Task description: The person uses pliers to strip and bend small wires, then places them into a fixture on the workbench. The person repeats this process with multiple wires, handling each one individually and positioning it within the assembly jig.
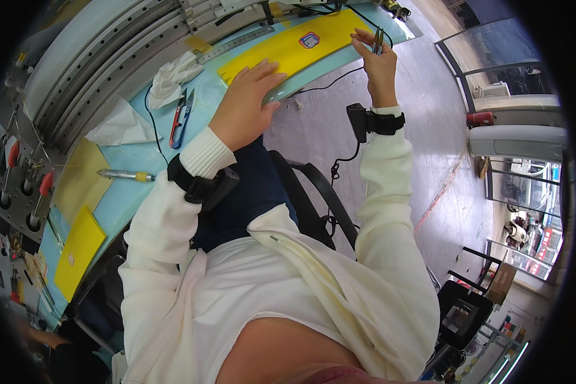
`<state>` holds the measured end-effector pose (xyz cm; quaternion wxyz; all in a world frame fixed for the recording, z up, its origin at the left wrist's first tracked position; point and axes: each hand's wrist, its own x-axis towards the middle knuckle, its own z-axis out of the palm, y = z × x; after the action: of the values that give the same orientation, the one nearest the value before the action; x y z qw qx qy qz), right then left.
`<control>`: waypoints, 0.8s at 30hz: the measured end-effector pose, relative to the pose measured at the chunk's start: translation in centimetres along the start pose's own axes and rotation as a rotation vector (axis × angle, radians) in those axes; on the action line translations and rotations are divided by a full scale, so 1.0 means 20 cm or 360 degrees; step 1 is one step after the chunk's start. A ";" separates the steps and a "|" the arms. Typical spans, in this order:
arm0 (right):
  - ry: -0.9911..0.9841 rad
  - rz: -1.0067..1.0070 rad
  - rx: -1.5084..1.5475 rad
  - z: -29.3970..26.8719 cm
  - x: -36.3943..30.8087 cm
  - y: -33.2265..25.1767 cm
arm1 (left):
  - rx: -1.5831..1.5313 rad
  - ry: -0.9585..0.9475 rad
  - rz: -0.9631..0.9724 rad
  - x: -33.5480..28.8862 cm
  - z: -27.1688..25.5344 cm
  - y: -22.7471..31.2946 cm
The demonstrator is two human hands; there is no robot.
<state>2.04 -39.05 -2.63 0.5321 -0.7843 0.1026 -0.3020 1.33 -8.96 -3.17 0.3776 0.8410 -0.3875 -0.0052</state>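
Observation:
A long yellow piece of cloth [269, 54] with a small red, white and blue patch [309, 40] lies on the pale blue-green tabletop [214, 86]. My left hand [248, 102] rests on its left end with the fingers stretched out, holding nothing. At the right end, my right hand [379, 61] grips a small metal two-pronged tool [379, 41], prongs pointing up. Whether it is tweezers or snips I cannot tell. That hand's fingertips are close to the cloth's edge.
Behind the cloth lie a steel ruler [237, 43] and a metal machine rail [118, 73]. Crumpled white tissue [173, 77], thread snips [182, 120] and a pen-like tool [127, 175] lie left. Another yellow piece [80, 253] is lower left. A chair armrest [329, 192] stands beside me.

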 end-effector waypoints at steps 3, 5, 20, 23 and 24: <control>0.0034 -0.0002 -0.0150 -0.05 0.02 0.07 | 0.0060 0.0015 0.0069 -0.02 0.03 -0.02; -0.0011 -0.0009 -0.0191 -0.07 0.02 0.10 | 0.0006 0.0043 0.0091 -0.02 0.03 -0.04; -0.0016 -0.0376 -0.0433 -0.07 0.00 0.20 | 0.0005 0.0125 0.0219 -0.03 0.09 -0.14; -0.0038 -0.0419 -0.0364 -0.05 -0.01 0.18 | 0.0040 0.0146 0.0172 -0.03 0.08 -0.12; -0.0028 -0.0392 -0.0427 -0.04 -0.01 0.18 | 0.0045 0.0137 0.0142 -0.02 0.08 -0.11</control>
<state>1.89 -41.06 -5.65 0.3826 -0.8575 0.0407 -0.3416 2.10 -8.83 -5.84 0.3819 0.8275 -0.4081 0.0532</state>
